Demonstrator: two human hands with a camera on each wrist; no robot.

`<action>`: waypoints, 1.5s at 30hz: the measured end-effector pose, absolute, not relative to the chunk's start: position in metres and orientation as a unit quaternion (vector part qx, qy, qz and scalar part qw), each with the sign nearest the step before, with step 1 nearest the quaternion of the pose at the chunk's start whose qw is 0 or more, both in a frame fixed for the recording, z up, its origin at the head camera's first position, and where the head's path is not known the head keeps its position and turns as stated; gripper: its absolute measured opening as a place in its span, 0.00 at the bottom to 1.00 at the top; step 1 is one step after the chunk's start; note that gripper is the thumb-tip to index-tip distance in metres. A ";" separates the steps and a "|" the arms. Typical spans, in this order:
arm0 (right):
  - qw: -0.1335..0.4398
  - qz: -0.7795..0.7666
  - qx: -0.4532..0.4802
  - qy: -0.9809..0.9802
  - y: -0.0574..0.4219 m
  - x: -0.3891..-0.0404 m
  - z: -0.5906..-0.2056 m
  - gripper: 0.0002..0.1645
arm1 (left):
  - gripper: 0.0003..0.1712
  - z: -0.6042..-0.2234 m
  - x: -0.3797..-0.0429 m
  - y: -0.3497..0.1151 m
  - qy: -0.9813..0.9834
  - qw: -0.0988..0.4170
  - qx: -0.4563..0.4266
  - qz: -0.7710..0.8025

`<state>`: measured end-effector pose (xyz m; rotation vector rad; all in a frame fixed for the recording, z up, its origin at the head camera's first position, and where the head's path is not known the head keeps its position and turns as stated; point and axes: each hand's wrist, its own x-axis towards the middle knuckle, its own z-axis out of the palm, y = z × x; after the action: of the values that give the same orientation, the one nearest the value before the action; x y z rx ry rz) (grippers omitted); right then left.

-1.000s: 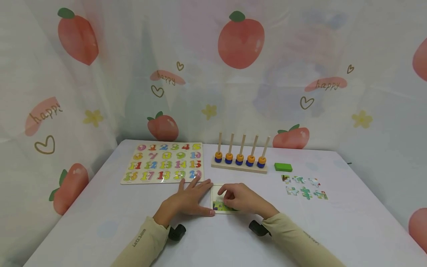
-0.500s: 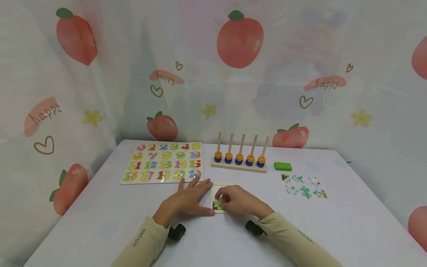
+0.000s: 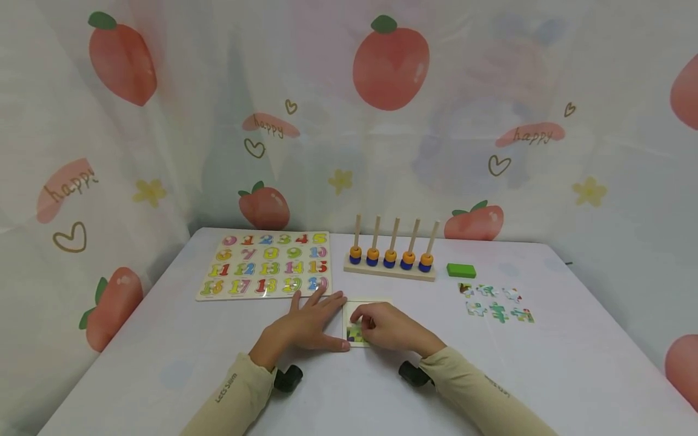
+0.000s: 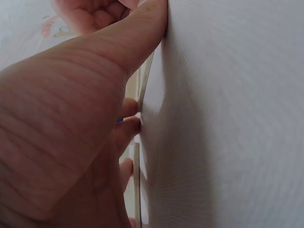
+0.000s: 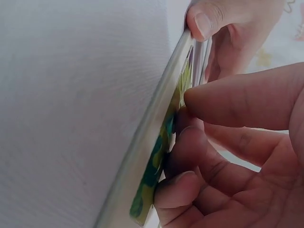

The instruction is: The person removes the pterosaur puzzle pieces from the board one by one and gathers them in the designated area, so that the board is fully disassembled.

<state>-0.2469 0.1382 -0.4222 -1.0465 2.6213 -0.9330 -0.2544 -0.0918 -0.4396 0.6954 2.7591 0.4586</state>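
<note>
A small jigsaw tray (image 3: 345, 318) with a pale rim lies flat between my hands. Green and yellow puzzle pieces (image 3: 355, 335) sit along its near side. My left hand (image 3: 308, 327) is spread palm down, its thumb on the tray's near-left corner and some fingertips at the number board. My right hand (image 3: 397, 328) bends over the tray, covering its right part. In the right wrist view, bent fingertips (image 5: 179, 191) touch the green pieces (image 5: 153, 173) in the tray; whether they pinch one is hidden. The left wrist view shows my left thumb and fingertips against the tabletop.
Behind my left hand lies a number board (image 3: 267, 266). A peg stand (image 3: 388, 274) with orange and blue beads stands at the back. To the right are a green block (image 3: 461, 270) and several loose puzzle pieces (image 3: 497, 311).
My right hand has shifted slightly left over the tray, covering more of the green pieces, then stayed nearly still. My left hand has held its place.
</note>
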 end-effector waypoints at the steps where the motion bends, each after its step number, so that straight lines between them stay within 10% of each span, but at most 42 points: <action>1: 0.084 -0.312 -0.349 0.879 0.138 -0.247 -0.422 0.15 | 0.58 -0.440 -0.254 -0.092 0.949 0.129 0.239 0.158; 45: 0.082 -0.400 -0.287 0.867 0.139 -0.245 -0.428 0.09 | 0.59 -0.439 -0.254 -0.091 0.951 0.127 0.238 0.155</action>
<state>-0.2454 0.1391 -0.4277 -0.8580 2.5891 -1.1942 -0.2544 -0.0911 -0.4386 0.6922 2.7673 0.4501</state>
